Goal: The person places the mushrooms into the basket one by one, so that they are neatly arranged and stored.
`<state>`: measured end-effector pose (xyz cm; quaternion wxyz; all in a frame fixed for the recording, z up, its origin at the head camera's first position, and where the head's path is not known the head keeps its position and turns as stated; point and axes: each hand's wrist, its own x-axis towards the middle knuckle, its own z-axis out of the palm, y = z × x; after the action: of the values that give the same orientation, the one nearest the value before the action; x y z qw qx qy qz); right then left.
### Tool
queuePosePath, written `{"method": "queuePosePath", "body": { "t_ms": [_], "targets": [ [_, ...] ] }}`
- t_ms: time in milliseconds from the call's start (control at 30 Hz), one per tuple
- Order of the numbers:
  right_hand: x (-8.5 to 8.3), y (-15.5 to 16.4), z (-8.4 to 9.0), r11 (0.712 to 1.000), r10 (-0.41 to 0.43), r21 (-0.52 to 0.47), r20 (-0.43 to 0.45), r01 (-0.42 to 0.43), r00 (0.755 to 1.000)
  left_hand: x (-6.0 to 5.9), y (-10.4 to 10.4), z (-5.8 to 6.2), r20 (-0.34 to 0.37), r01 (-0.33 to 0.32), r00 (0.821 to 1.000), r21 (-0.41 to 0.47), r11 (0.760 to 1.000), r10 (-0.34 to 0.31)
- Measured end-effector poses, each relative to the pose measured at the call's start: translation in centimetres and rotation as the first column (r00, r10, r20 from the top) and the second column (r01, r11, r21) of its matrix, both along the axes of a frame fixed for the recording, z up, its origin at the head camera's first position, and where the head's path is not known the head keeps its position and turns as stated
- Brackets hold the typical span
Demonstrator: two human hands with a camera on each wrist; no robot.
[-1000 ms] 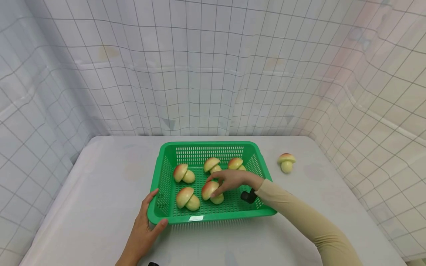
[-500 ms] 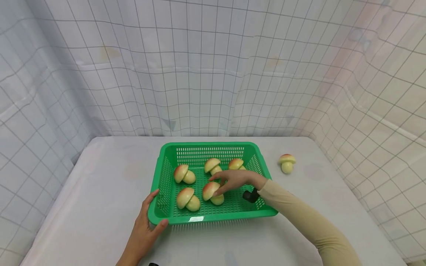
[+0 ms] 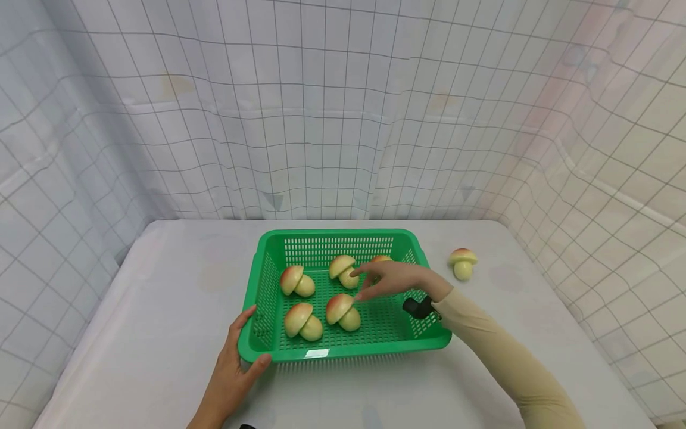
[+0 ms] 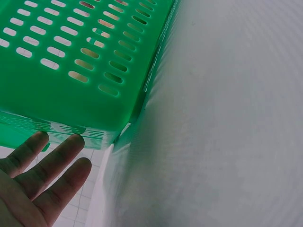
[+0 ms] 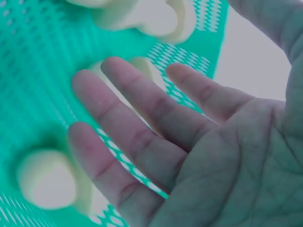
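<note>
A green plastic basket [image 3: 343,351] stands on the white table, holding several toy mushrooms with red-yellow caps and pale stems. My left hand [image 3: 230,369] rests against its near left corner, thumb on the front rim; in the left wrist view the fingers [image 4: 57,165] are straight, tips at the basket wall. Over the basket's right half is my right hand [image 3: 393,278], palm down and holding nothing, its fingers spread. Just left of its fingertips lie a front mushroom [image 3: 341,311] and a back mushroom [image 3: 343,270]. It partly hides a far-right mushroom [image 3: 382,258].
Another mushroom [image 3: 463,263] stands on the table right of the basket. Two more mushrooms, one behind [image 3: 296,280] and one in front [image 3: 303,322], lie in the basket's left half. Grid-patterned cloth [image 3: 321,119] hangs around the table.
My right hand has let go of the front middle mushroom and moved up and to the right. That mushroom stays in place on the basket floor. The left hand has not moved.
</note>
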<state>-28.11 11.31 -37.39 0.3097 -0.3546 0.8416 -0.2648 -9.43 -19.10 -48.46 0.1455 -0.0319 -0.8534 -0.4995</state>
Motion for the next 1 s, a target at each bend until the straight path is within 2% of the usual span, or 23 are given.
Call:
{"method": "queuePosePath", "body": {
  "t_ms": [167,300,367,467,600,800,900,1000],
  "targets": [
    [-0.2,2.2,1.9,0.991,-0.119,-0.067,-0.021,0.117,0.993,0.0,0.0,0.1,-0.010,0.000,1.000,0.003,1.000,0.000],
    [-0.6,4.4,3.1,0.971,-0.209,-0.127,-0.024,0.205,0.978,0.1,0.0,0.1,-0.018,0.007,1.000,0.011,1.000,-0.007],
    [-0.8,5.5,3.4,0.953,-0.254,-0.177,-0.019,0.247,0.967,0.1,0.0,0.1,-0.021,0.011,1.000,0.013,1.000,-0.011],
    [-1.5,7.4,3.5,0.906,-0.340,-0.276,-0.020,0.321,0.940,0.0,0.0,0.1,-0.024,0.017,1.000,0.016,1.000,-0.016],
    [-2.8,10.1,3.0,0.816,-0.498,-0.362,-0.042,0.451,0.866,0.0,0.0,0.1,-0.033,0.021,0.999,0.019,1.000,-0.020],
    [-4.3,14.0,0.7,0.683,-0.679,-0.388,-0.027,0.618,0.734,0.0,-0.1,0.1,-0.028,0.015,1.000,0.011,1.000,-0.014],
    [-4.5,15.5,-0.6,0.633,-0.742,-0.392,-0.063,0.667,0.667,0.0,-0.1,0.1,-0.012,0.010,1.000,0.001,1.000,-0.010],
    [-4.6,16.6,-1.8,0.601,-0.788,-0.377,-0.128,0.705,0.603,0.1,0.0,0.1,-0.009,0.005,1.000,-0.002,1.000,-0.005]
  ]
}}
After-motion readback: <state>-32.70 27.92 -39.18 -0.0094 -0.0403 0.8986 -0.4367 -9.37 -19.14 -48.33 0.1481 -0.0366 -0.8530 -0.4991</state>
